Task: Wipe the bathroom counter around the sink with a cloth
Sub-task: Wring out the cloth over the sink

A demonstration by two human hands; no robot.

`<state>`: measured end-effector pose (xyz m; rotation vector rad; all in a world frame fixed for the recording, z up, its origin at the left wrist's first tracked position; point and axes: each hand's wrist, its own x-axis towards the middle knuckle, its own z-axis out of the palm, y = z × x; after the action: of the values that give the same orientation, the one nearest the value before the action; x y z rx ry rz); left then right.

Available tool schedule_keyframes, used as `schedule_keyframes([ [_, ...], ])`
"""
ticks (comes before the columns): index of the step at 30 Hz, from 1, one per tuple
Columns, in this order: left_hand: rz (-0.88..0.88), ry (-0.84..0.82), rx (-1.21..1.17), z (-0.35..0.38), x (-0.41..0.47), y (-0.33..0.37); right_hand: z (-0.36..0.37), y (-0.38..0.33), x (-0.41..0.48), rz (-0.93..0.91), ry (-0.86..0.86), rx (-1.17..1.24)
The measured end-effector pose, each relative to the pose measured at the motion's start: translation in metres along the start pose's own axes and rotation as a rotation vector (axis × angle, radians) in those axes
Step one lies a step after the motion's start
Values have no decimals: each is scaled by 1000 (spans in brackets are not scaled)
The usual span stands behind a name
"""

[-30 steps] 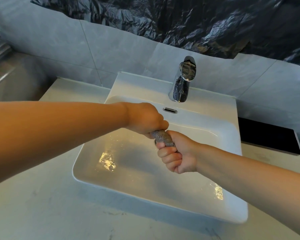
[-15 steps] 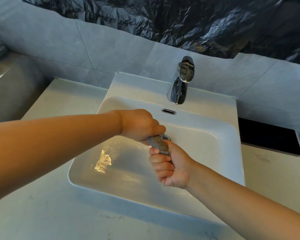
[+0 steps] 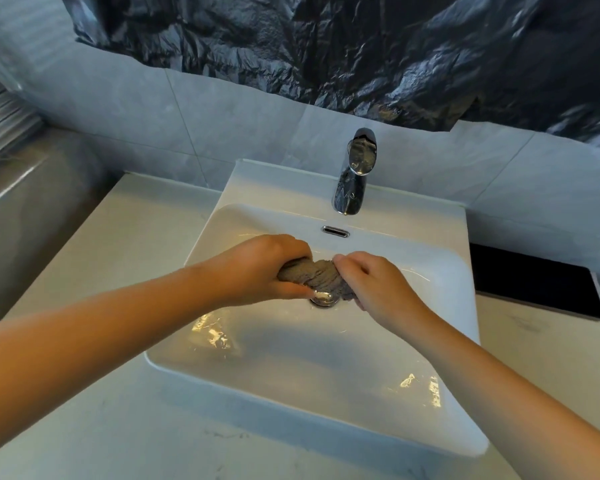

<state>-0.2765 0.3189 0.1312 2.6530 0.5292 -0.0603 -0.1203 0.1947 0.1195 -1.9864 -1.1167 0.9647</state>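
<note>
A twisted grey cloth (image 3: 317, 276) hangs over the middle of the white sink (image 3: 458, 424), just above the metal drain (image 3: 323, 299). My left hand (image 3: 264, 268) grips its left end, fingers curled round it. My right hand (image 3: 374, 282) grips the right end, back of the hand upward. The pale marble counter (image 3: 129, 258) runs round the basin on the left, front and right. Most of the cloth's ends are hidden inside my fists.
A chrome faucet (image 3: 355, 174) stands at the sink's back edge above an overflow slot (image 3: 335, 231). A black panel (image 3: 534, 282) lies on the counter at the right. Grey tiles and crinkled black plastic sheeting (image 3: 326, 46) cover the wall behind.
My right hand has turned from a fist below the cloth to lie level beside my left hand. The tightly wrung cloth now shows as a wider, looser twist between them.
</note>
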Motion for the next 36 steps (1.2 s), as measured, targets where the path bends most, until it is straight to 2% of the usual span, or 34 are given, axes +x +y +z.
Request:
schedule_keyframes([
  [3,-260,84,-515,0,-31,18,0,0,-14,-157,80,118],
  [5,-438,148,-891,3,-48,26,4,-1,-20,-194,105,195],
  [8,-650,189,-1290,9,-69,30,14,-7,-30,-193,121,372],
  [11,-771,246,-1485,13,-87,28,34,-16,-38,-204,125,424],
  [14,-760,217,-1613,11,-110,18,56,-26,-44,-224,122,453],
  [16,-653,170,-1477,8,-129,9,69,-37,-47,-244,130,474],
  [19,-518,241,-879,8,-162,-4,92,-59,-53,-260,163,495],
  [20,-514,288,-782,8,-173,-9,101,-66,-55,-267,167,492],
  [26,-601,412,-993,-13,-246,-50,159,-106,-60,-338,92,430],
  [30,-667,579,-1154,-29,-289,-80,198,-125,-74,-410,5,162],
  [33,-668,636,-988,-47,-309,-106,221,-133,-82,-386,-115,-29],
  [36,-629,595,-903,-65,-320,-121,246,-150,-87,-285,-133,100],
])
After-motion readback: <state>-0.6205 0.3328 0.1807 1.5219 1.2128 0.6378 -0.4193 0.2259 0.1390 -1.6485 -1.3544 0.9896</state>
